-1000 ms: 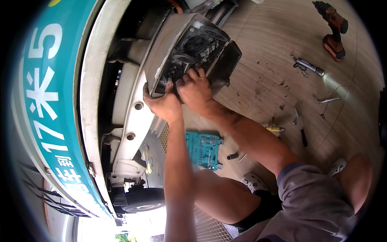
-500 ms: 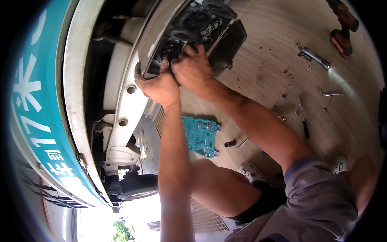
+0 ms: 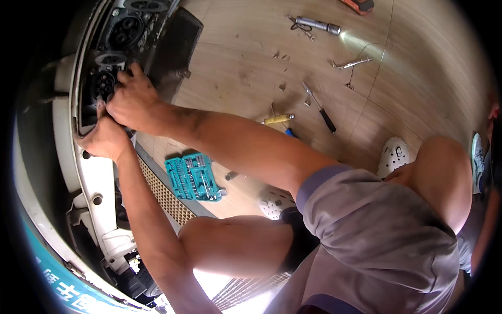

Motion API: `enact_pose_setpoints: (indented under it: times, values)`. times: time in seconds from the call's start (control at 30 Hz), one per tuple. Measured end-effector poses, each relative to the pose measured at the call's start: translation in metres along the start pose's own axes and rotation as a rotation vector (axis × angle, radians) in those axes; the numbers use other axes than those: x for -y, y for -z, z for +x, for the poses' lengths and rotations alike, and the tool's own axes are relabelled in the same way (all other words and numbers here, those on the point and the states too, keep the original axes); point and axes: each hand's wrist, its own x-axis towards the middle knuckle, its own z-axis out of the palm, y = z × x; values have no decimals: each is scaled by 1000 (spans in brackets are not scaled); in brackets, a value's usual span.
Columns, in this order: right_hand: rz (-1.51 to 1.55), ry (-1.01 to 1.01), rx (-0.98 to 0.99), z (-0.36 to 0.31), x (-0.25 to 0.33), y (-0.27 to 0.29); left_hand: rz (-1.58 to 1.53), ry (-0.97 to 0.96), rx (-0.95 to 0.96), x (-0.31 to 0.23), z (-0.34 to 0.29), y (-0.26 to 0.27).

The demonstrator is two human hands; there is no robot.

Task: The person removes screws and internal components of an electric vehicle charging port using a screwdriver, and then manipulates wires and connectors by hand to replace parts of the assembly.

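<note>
A black charging socket (image 3: 104, 83) with a round face and several pin holes sits in a recess at the vehicle's edge. My right hand (image 3: 135, 102) is closed, its fingers curled at the socket's right side. Just below, my left hand (image 3: 106, 138) has its thumb raised to the socket's lower rim and its other fingers bent at the panel edge. What the fingertips of both hands grip is hidden. Above is a second, larger round socket (image 3: 124, 32), with a round black cap (image 3: 111, 58) between the two. A dark flap (image 3: 175, 47) hangs open to the right.
On the wood-look floor lie a lit flashlight (image 3: 318, 24), a screwdriver (image 3: 320, 107), a yellow-handled tool (image 3: 278, 119) and a metal tool (image 3: 353, 64). A teal socket set case (image 3: 193, 177) lies open below my right forearm. Another person's shoe (image 3: 477, 162) shows at far right.
My view has turned, so the vehicle and sockets now appear farther left and more floor shows. Both hands remain at the lower socket, in much the same pose.
</note>
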Motion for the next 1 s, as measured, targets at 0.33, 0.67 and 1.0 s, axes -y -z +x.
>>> enact_pose_setpoints:
  times: [0.33, 0.67, 1.0]
  values:
    - [-57, 33, 124, -3, -2, 10, 128, -245, -50, 24, 7, 3]
    - [-300, -268, 89, -226, -207, 169, 52, -351, 134, 53, 35, -8]
    - [-672, -298, 428, -336, -165, 209, 855, -898, -184, 103, 96, -19]
